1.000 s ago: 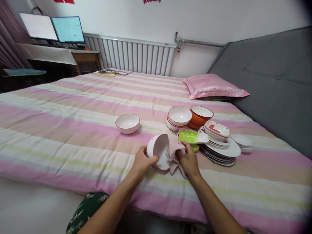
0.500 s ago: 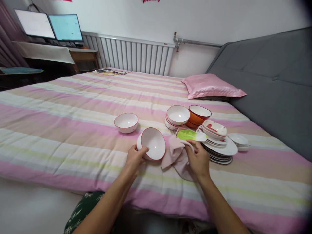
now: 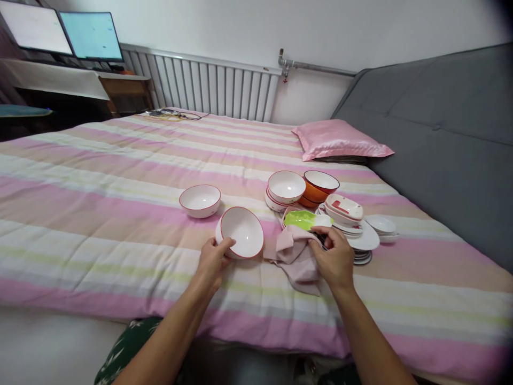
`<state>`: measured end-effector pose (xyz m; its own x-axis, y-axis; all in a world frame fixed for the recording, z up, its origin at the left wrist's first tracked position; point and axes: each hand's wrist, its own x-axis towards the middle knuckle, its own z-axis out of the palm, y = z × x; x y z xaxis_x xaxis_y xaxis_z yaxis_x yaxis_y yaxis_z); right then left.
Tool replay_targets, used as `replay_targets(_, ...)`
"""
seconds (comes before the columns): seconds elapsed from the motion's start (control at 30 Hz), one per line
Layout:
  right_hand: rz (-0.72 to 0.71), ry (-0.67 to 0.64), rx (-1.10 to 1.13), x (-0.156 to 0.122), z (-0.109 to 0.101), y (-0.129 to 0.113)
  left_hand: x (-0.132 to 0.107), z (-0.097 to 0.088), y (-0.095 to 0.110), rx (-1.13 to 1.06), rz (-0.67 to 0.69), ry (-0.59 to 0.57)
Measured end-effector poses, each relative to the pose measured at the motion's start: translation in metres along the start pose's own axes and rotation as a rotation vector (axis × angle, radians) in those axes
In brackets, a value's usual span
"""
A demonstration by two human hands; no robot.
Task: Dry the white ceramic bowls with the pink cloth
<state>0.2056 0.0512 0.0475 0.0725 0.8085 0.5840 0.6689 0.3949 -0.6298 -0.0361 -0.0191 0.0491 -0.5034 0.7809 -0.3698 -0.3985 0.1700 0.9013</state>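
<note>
My left hand (image 3: 212, 258) grips the near rim of a white bowl with a red rim (image 3: 242, 239), tilted toward me just above the striped bed cover (image 3: 120, 203). A second white bowl with a red rim (image 3: 199, 199) sits on the cover a little to its left. My right hand (image 3: 335, 259) is closed on a pale pink cloth (image 3: 294, 254) that hangs in folds between the bowl and the hand. Just beyond my right fingers lies a green leaf-shaped dish (image 3: 302, 218).
Stacked white bowls (image 3: 285, 188), an orange bowl (image 3: 318, 187) and a pile of plates (image 3: 360, 243) with small dishes sit to the right. A pink pillow (image 3: 339, 140) lies farther back by the grey headboard (image 3: 441, 139). A radiator, desk and monitors stand behind the bed.
The cloth has come out of the bowl: my right hand drew it away to the right, while my left hand carried the bowl left and lower, toward the other bowl.
</note>
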Motion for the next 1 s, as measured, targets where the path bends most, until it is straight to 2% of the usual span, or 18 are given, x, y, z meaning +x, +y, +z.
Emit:
replay_targets(0.1,0.047,-0.013,-0.025,-0.001,-0.001,0.002,0.001,-0.001,-0.001,-0.003,0.0,0.003)
replay_targets(0.27,0.216,0.038,0.004,-0.002,0.001,0.004,-0.001,0.001,0.002,-0.009,-0.007,-0.004)
replay_targets(0.37,0.237,-0.014,0.076,-0.003,0.003,0.004,-0.002,0.002,0.003,-0.01,-0.01,-0.001)
replay_targets(0.5,0.158,-0.205,0.109,-0.006,0.005,0.005,-0.002,0.002,0.002,-0.004,-0.013,0.001)
replay_targets(0.73,-0.078,-0.479,-0.191,-0.011,0.004,0.007,0.0,0.001,0.002,-0.014,-0.014,0.0)
replay_targets(0.87,-0.204,-0.496,-0.301,-0.014,0.004,0.005,-0.001,0.001,0.002,-0.022,-0.012,-0.004)
replay_targets(1.0,-0.251,-0.449,-0.354,-0.014,0.005,0.007,-0.001,0.0,0.002,-0.026,-0.014,-0.006)
